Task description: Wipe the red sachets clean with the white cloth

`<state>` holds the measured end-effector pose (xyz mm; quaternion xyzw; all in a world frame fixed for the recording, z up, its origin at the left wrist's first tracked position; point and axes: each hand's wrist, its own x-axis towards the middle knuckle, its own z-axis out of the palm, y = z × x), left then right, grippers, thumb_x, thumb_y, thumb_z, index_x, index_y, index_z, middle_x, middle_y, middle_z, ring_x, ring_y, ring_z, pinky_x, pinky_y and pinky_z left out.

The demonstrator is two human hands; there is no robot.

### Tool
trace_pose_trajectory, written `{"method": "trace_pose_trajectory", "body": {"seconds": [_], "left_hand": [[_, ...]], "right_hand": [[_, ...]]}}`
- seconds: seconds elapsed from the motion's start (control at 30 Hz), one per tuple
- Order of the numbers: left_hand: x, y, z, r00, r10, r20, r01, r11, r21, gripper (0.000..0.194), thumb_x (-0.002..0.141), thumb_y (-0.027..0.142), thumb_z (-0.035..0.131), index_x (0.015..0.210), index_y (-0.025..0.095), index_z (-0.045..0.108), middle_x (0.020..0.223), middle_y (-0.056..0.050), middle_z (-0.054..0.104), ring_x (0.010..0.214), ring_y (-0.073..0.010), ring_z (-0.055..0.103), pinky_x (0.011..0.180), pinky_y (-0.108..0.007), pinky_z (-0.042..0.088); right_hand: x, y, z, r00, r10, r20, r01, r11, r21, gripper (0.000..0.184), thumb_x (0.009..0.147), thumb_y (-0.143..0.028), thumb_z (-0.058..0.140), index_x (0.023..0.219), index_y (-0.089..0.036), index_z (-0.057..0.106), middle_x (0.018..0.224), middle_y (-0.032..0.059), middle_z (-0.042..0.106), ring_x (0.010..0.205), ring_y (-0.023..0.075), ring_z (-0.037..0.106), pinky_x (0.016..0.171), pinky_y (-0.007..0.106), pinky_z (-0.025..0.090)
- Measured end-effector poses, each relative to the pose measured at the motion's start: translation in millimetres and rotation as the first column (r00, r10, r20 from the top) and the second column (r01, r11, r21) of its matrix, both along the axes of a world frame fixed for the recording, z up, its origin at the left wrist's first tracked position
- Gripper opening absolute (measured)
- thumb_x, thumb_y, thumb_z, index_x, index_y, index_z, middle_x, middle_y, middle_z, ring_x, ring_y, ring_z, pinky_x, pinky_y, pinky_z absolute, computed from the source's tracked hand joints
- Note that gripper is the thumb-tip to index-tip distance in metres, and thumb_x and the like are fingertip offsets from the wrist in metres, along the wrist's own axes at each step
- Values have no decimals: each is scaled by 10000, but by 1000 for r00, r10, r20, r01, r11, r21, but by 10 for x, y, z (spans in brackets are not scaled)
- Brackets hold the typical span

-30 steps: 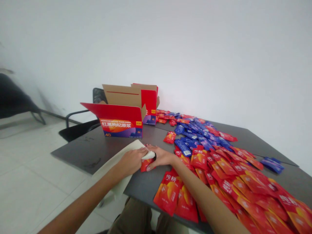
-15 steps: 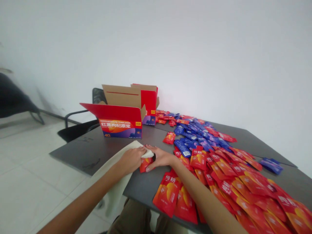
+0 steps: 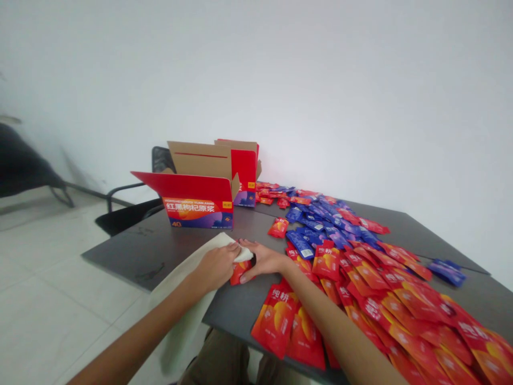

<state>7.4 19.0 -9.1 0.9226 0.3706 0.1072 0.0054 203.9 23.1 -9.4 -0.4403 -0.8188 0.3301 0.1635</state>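
Note:
My left hand (image 3: 216, 264) is closed on a pale cream cloth (image 3: 188, 267), pressing it onto a red pouch (image 3: 239, 271) on the table. The cloth's long end hangs over the table's front edge. My right hand (image 3: 262, 260) holds the same pouch down at its right side, thumb low and fingers at the top near the cloth. Most of that pouch is hidden under the cloth and hands. Another small red pouch (image 3: 278, 228) lies flat just beyond my right hand.
An open red carton (image 3: 199, 212) stands at the back left, a second carton (image 3: 245, 174) behind it. Piles of red pouches (image 3: 409, 299) and blue sachets (image 3: 324, 214) cover the right side of the dark table (image 3: 140, 240). A black chair (image 3: 124, 214) stands beyond the left edge.
My left hand has shifted very slightly on the pouch with the cloth, and the hanging cloth end has swung a little. My right hand stays in place.

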Motion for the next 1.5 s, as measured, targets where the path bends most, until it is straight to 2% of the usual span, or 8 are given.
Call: {"method": "trace_pose_trajectory", "body": {"seconds": [0.2,0.4,0.6,0.73,0.87,1.07,1.27,1.5], "left_hand": [[-31,-217,-22,989,-142,32,143,989,-27,547,798,43,389,1325,134,503,1402,-100,513,1317,-164,446,1123,-308,315],[-7,14,32,1000,14,-2,-14,1000,-14,473,805,58,408,1249,103,563,1334,-154,567,1243,-222,528,1067,-359,388],[-40,-221,-57,985,-174,22,174,985,-10,539,796,45,396,1317,129,510,1401,-110,512,1320,-168,443,1129,-316,307],[-30,-96,-18,997,-75,33,75,997,-16,506,807,62,407,1294,115,534,1367,-129,544,1283,-199,489,1104,-335,349],[-1,12,10,1000,-3,10,3,1000,0,503,784,40,404,1265,72,549,1346,-175,551,1278,-231,494,1097,-364,356],[-36,-228,-10,985,-171,30,172,984,-39,537,791,38,383,1305,107,522,1397,-123,513,1316,-180,449,1130,-317,307],[-27,11,47,999,44,8,-44,999,-23,512,790,37,396,1273,108,551,1354,-150,550,1260,-229,513,1075,-369,382],[-51,-215,-12,988,-153,30,154,986,-61,571,775,32,384,1327,115,502,1396,-106,517,1309,-172,456,1126,-316,314]], "right_hand": [[-1,28,-49,999,42,-3,-41,998,52,1082,467,-553,835,1408,-219,418,1546,125,282,1448,316,205,1189,491,69],[10,18,-37,1000,4,-14,-4,1000,18,1156,486,-543,835,1460,-204,313,1551,149,251,1447,299,218,1194,468,86],[8,37,-64,1000,29,8,-30,999,44,1194,454,-543,845,1459,-179,314,1551,163,242,1448,323,200,1191,482,81],[6,27,-41,1000,27,16,-28,999,34,1104,497,-535,831,1441,-218,356,1556,131,243,1453,300,197,1192,484,72],[8,15,-24,1000,-15,-10,15,1000,5,1173,464,-510,853,1461,-212,311,1547,135,263,1440,306,237,1192,477,99],[1,30,-48,1000,29,-1,-29,998,48,1143,449,-545,844,1429,-180,382,1542,157,273,1444,318,218,1190,486,80],[17,46,-76,999,21,-31,-19,999,46,1088,487,-544,834,1430,-242,382,1544,109,292,1445,313,216,1195,480,73],[15,52,-90,999,39,-6,-39,997,64,1130,466,-527,846,1435,-196,369,1547,153,256,1445,319,212,1189,486,89]]}}
